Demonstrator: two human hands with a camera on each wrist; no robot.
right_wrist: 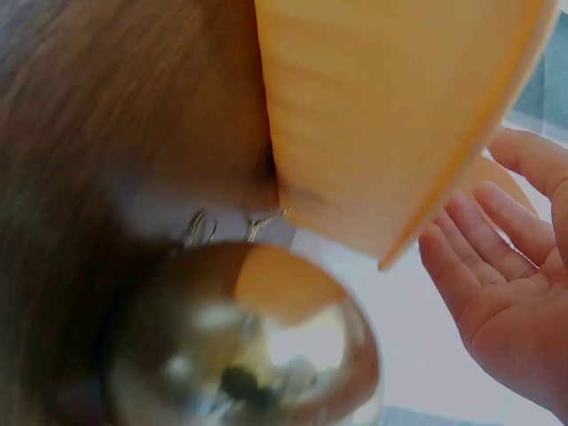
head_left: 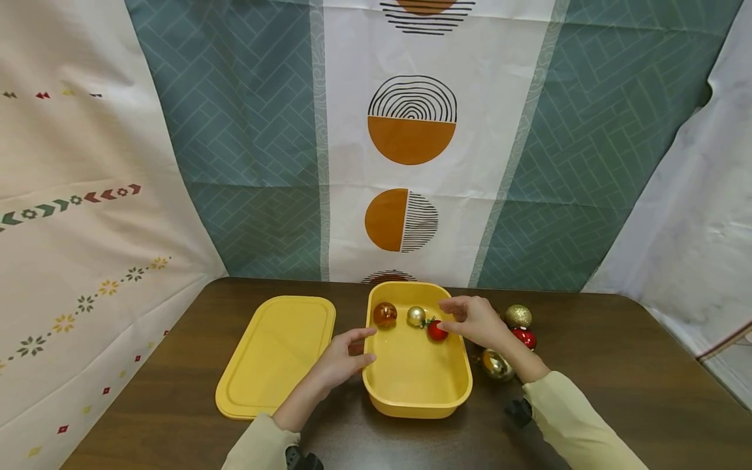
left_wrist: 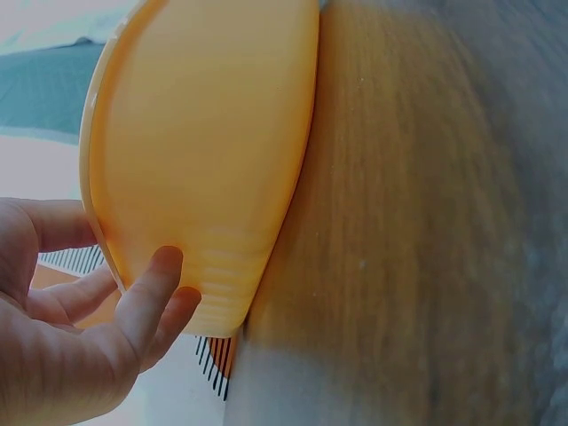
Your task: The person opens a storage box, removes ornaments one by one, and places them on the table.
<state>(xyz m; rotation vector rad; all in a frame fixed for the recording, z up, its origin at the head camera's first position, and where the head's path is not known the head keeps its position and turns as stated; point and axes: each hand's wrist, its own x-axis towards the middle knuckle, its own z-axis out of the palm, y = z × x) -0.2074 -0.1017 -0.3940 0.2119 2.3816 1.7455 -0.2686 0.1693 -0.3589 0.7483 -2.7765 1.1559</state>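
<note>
A yellow plastic container [head_left: 417,378] stands on the table. In its far half lie an orange-brown shiny Christmas ball [head_left: 384,314], a small pale gold ball [head_left: 416,316] and a red ornament [head_left: 437,331] with green at its top. My left hand [head_left: 346,356] holds the container's left rim; in the left wrist view, fingers lie on both sides of the wall [left_wrist: 204,160]. My right hand [head_left: 478,320] reaches over the right rim, fingers spread, thumb tip right by the red ornament. Whether they touch is unclear. The right wrist view shows the right hand's fingers [right_wrist: 510,222] loosely extended.
Right of the container, under the right forearm, are a shiny gold ball [head_left: 496,364], a red ball [head_left: 524,337] and a glittery gold ball [head_left: 518,316]. A flat yellow lid [head_left: 279,352] lies on the left of the dark wooden table [head_left: 617,378]. Patterned cloth hangs behind.
</note>
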